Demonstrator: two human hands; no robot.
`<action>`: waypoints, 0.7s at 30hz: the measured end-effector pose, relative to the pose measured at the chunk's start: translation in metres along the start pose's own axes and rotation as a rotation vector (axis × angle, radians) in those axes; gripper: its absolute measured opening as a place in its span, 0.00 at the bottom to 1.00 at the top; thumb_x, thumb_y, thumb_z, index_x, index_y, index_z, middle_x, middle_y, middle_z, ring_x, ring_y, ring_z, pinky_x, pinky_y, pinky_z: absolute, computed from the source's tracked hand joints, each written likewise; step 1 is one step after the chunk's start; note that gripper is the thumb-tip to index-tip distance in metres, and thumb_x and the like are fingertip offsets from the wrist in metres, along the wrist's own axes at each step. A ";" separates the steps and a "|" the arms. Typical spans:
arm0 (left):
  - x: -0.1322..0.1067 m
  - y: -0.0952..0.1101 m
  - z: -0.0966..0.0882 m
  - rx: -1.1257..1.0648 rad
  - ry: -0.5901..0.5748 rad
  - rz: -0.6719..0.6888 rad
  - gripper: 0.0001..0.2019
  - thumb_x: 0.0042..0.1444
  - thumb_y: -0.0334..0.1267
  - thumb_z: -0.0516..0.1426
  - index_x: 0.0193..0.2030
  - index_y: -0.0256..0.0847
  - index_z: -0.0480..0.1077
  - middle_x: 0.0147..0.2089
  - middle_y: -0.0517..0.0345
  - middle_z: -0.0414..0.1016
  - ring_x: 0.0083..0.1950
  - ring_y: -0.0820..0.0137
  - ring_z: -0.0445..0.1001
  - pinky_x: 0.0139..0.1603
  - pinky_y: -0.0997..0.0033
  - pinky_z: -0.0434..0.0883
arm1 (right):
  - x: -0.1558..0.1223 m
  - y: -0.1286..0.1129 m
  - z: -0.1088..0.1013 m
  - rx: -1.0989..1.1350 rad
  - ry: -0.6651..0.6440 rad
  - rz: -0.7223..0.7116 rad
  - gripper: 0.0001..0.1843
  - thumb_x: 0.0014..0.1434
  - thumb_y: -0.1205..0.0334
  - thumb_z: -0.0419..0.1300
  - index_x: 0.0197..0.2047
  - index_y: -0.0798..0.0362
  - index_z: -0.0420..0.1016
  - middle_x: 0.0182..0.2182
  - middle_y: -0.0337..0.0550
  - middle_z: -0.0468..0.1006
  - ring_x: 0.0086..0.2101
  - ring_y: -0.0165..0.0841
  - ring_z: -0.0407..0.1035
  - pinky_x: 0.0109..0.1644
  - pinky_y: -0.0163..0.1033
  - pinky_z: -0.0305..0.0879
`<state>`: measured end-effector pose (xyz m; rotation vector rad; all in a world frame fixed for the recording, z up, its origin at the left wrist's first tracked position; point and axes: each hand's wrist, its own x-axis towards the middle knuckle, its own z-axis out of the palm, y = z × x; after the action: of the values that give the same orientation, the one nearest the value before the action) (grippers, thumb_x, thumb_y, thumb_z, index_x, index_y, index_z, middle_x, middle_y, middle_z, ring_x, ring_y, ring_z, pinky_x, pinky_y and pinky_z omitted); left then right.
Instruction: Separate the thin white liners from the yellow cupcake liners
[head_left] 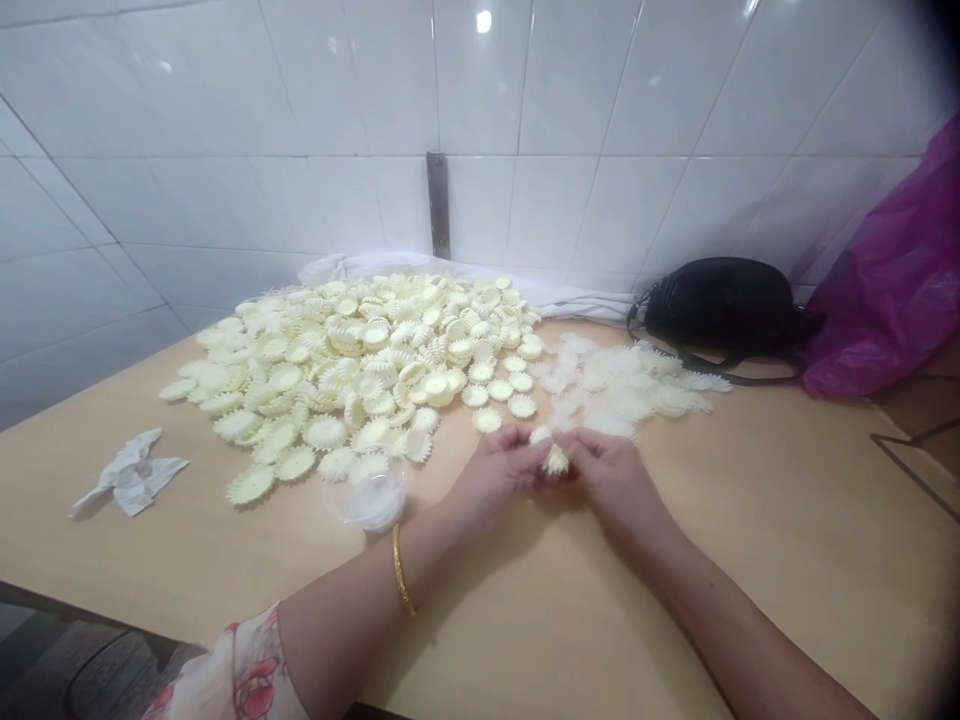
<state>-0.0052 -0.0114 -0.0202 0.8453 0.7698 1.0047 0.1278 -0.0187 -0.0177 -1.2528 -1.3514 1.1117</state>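
Note:
My left hand (511, 458) and my right hand (600, 462) meet over the table, their fingers closed on one small pale yellow piece with a toothed edge (556, 460). Fingers cover part of it, so its full shape is hidden. Just beyond my left hand lie several round, pale yellow discs with serrated rims (499, 390), set apart from a big heap of like discs (360, 360). Past my right hand spreads a flatter pile of thin, whitish, see-through serrated pieces (622, 375). A clear plastic tub with something white inside (375, 500) stands left of my left forearm.
The wooden table (570, 620) backs onto a white tiled wall. A crumpled tissue (135, 472) lies at the left. White cloth (585, 302) runs behind the heap. A black bag (724, 305) and a magenta plastic bag (885, 280) occupy the back right.

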 end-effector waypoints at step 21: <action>-0.001 0.005 0.001 0.141 0.057 0.066 0.06 0.41 0.26 0.58 0.27 0.37 0.65 0.21 0.60 0.68 0.21 0.77 0.66 0.23 0.77 0.60 | 0.011 0.012 -0.014 0.316 -0.142 0.122 0.16 0.42 0.52 0.67 0.31 0.53 0.73 0.26 0.40 0.75 0.28 0.33 0.68 0.35 0.39 0.63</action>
<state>-0.0069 -0.0114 -0.0148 0.9720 0.8740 1.0458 0.1427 -0.0067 -0.0267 -1.0502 -1.1574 1.4603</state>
